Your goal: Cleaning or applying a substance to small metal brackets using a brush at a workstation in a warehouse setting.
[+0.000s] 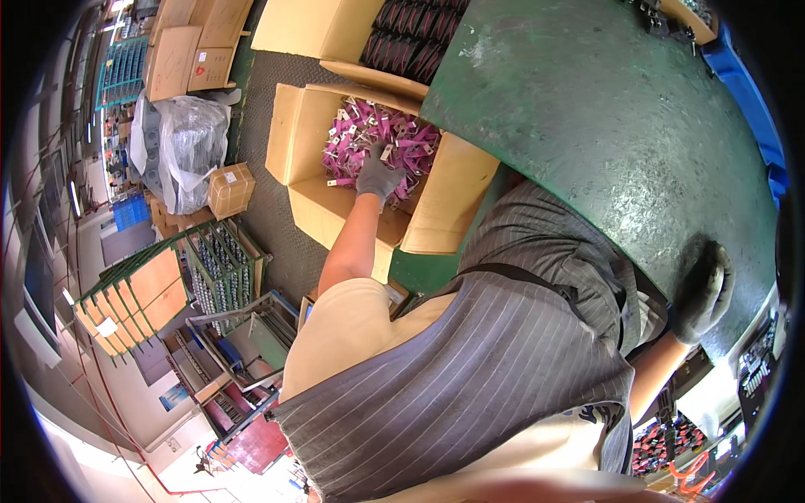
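Observation:
My left hand, in a grey glove, reaches down into an open cardboard box. Its fingers lie apart on a heap of small purple parts with pale metal ends; the tips are partly lost among them, and no part is plainly held. Over on the right, my right hand, also in a dark glove, rests at the edge of a green worktable. Its fingers are stretched out, and nothing shows in them.
Behind the box stands another carton with rows of black and red parts. A blue bin sits along the table's far right edge. Left on the floor are a plastic-wrapped stack, a small carton and green racks.

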Demonstrator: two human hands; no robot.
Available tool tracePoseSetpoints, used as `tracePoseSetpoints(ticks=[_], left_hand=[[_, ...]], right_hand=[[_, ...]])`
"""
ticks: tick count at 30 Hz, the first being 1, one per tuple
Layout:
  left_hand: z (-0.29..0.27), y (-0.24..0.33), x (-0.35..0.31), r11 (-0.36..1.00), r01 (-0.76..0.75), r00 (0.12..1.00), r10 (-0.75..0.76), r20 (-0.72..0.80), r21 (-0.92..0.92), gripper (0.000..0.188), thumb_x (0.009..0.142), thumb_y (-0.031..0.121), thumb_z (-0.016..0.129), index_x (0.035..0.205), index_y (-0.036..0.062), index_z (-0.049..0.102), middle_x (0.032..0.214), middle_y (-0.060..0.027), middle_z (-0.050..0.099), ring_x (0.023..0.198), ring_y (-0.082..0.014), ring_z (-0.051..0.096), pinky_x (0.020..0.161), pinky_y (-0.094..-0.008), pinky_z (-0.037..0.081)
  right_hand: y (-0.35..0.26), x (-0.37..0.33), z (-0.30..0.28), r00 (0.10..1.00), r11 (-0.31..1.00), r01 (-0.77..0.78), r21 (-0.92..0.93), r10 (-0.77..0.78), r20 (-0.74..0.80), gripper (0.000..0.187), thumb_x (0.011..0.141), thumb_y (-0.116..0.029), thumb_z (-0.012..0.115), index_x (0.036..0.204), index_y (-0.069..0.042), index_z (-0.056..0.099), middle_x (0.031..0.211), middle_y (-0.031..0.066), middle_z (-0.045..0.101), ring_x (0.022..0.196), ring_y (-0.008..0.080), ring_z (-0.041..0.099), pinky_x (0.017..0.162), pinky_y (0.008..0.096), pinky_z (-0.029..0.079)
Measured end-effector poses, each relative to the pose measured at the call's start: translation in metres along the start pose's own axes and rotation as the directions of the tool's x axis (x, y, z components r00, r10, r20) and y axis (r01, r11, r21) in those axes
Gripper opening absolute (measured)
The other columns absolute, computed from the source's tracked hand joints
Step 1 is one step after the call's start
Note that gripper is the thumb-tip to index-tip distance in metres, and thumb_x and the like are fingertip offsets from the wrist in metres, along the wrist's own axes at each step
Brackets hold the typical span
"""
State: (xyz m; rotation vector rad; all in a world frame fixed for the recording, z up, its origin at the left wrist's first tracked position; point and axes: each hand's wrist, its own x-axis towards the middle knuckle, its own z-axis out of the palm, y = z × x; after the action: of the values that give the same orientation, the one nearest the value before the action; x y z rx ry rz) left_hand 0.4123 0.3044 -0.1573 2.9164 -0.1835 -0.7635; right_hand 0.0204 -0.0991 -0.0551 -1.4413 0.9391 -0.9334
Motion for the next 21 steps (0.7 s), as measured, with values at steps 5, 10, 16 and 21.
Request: tracePoseSetpoints(ticks=[5,10,16,21], left_hand=[[0.012,-0.009,0.023,0.996,0.069,0.998,-0.069,0.009,-0.062,0.075,0.067,0.030,0.073,0.130,0.0114,0.036,0.120,-0.0192,0.053,0.109,-0.0345,0.054,0.093,-0.0387,0.043],[0.015,-0.002,0.016,0.992,0.095,0.995,-0.097,-0.026,-0.079,0.072,0.065,0.028,0.073,0.127,0.0105,0.039,0.118,-0.0191,0.054,0.108,-0.0345,0.054,0.092,-0.0387,0.043],[0.041,-0.028,0.015,0.940,-0.004,0.999,-0.014,-0.052,-0.341,0.080,0.064,0.025,0.077,0.131,0.0077,0.036,0.120,-0.0198,0.053,0.112,-0.0327,0.051,0.094,-0.0382,0.041],[0.032,-0.016,-0.010,0.990,-0.085,0.994,0.092,0.056,-0.117,0.113,0.055,0.039,0.083,0.142,0.0160,0.013,0.143,-0.0224,0.016,0.125,-0.0380,0.037,0.101,-0.0419,0.037]], right_hand=[[0.002,-0.002,-0.001,1.000,1.000,0.004,0.000,-0.004,0.019,0.032,0.093,-0.017,0.044,0.111,0.008,0.053,0.109,0.0160,0.058,0.104,0.0235,0.053,0.096,0.0345,0.038],[-0.008,-0.004,0.000,1.000,0.998,0.008,-0.064,-0.006,0.029,0.031,0.092,-0.018,0.046,0.109,0.007,0.055,0.109,0.0152,0.059,0.102,0.0220,0.054,0.095,0.0332,0.040],[-0.012,-0.005,0.002,0.999,1.000,0.000,-0.029,0.002,0.054,0.030,0.092,-0.016,0.047,0.109,0.007,0.055,0.109,0.0144,0.059,0.102,0.0209,0.054,0.094,0.0319,0.041],[-0.001,-0.006,0.001,0.999,1.000,-0.001,0.008,0.000,0.049,0.029,0.092,-0.015,0.047,0.109,0.007,0.055,0.109,0.0142,0.059,0.102,0.0212,0.054,0.095,0.0323,0.041]])
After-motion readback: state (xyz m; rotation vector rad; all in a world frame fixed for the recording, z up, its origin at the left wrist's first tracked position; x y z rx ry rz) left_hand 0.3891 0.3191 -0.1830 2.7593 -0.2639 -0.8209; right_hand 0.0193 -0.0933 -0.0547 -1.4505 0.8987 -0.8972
